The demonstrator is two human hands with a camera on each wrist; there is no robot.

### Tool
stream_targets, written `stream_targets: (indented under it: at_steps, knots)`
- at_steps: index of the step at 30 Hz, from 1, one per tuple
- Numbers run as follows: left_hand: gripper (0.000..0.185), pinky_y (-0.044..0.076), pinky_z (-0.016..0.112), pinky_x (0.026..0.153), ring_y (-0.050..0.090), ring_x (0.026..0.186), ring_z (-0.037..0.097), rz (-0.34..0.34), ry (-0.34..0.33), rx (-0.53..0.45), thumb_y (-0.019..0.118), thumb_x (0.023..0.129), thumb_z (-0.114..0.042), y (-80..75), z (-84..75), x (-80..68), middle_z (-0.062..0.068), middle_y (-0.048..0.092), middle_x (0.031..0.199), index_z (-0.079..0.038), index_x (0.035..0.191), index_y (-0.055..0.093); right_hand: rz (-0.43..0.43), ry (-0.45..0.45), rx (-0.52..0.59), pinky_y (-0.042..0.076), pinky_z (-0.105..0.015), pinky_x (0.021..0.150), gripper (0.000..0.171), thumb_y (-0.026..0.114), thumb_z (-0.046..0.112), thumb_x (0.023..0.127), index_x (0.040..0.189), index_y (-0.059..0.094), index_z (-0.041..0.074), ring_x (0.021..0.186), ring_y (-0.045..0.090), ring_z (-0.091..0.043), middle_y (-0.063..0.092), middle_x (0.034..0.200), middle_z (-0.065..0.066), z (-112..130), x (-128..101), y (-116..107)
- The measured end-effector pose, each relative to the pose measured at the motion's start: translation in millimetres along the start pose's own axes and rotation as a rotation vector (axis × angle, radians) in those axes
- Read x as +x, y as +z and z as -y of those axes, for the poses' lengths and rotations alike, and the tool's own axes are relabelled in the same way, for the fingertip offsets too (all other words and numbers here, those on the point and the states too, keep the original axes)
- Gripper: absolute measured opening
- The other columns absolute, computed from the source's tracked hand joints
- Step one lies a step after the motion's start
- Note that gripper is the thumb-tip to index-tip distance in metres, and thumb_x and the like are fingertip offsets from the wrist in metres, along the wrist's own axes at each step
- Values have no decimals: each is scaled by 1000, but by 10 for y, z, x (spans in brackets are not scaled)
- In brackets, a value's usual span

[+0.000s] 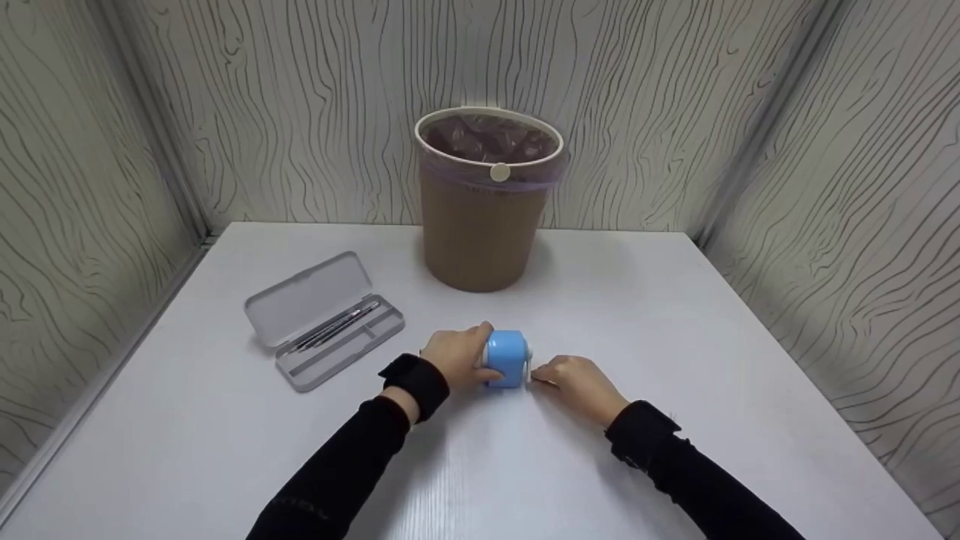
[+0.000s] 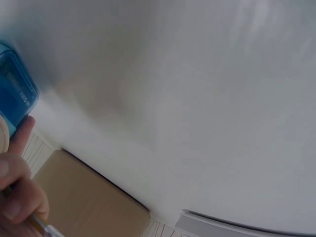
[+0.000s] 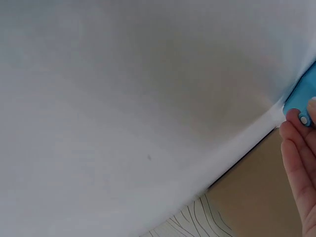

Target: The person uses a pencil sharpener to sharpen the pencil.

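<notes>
- Location: hand-crank pencil sharpener (image 1: 506,358), blue, on the white table (image 1: 660,300), in front of the lined waste bin (image 1: 480,232) and to the right of the grey pencil case (image 1: 307,296), whose lid is raised.
- Left hand (image 1: 455,358): grips the sharpener from its left side. From the left wrist, a pencil (image 2: 37,222) also shows between its curled fingers. Whether the pencil's tip sits in the sharpener cannot be confirmed; fingers cover that part.
- Right hand (image 1: 581,386): thumb and fingers pinch the crank knob (image 3: 304,120).
- Hazard, in my judgement: one hand appears to manage both body and pencil. If the hold slackens under cranking, the sharpener could twist or skid on the smooth table.
- Hazard: a loosely held pencil could turn with the cutter or sit askew, giving an uneven point or a snapped lead.
- Hazard: a knob pinched only at the fingertips could slip free mid-turn.
- Orientation: the sharpener's crank side faces right, its opposite side left, into the left palm. The crank arm (image 1: 529,370) hangs towards the person. Which body dimension is longest cannot be settled from here.
- Pencil's long axis: runs outward past the fingers, its metal-banded end pointing away from the sharpener.
</notes>
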State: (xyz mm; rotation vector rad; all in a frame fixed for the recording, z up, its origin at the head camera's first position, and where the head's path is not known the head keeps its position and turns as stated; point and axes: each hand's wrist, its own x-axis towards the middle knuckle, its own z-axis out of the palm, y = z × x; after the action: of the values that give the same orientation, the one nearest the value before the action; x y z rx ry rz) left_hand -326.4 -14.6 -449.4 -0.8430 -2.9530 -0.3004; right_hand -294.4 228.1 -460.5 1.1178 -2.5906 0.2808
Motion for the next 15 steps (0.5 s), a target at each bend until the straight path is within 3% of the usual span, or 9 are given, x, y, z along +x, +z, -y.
stream_targets:
  at_steps: [8,15]
  knots:
    - [71,62,38,78,76,93,23,-9,-4,36,73,88,-59,42,5,29,9,75,118,-10,134,50,2,18,44,61,-31,71,7,77,-1,86,90,77,6,78,74,-16,79,82,-4,55,-46,-135]
    - [70,62,38,81,76,96,25,0,4,9,73,88,-58,37,-9,32,10,74,118,-10,134,49,-30,-16,4,62,-30,72,10,78,2,86,95,80,5,79,75,-17,80,85,-5,72,-33,-278]
